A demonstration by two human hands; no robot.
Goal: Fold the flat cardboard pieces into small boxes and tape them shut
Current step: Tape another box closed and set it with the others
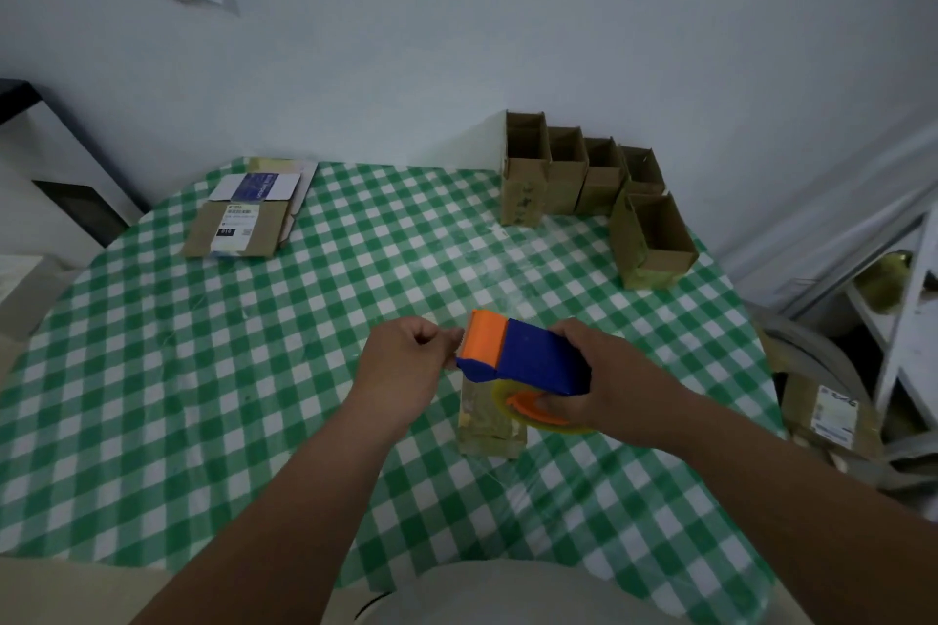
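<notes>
A blue and orange tape dispenser (523, 354) with a yellowish roll is gripped by my right hand (599, 381) just above a small folded cardboard box (490, 421) on the table. My left hand (406, 360) is curled at the dispenser's orange front end, fingers pinching at the tape there; the tape itself is too thin to make out. The box is partly hidden under the dispenser. A stack of flat cardboard pieces (243, 218) lies at the far left. Several folded open boxes (573, 173) stand at the far right.
The table wears a green and white checked cloth (203, 396). Another open box (655, 244) stands at the right edge. A white shelf (903, 310) and a labelled carton (827, 416) sit off the table on the right. A wall runs behind.
</notes>
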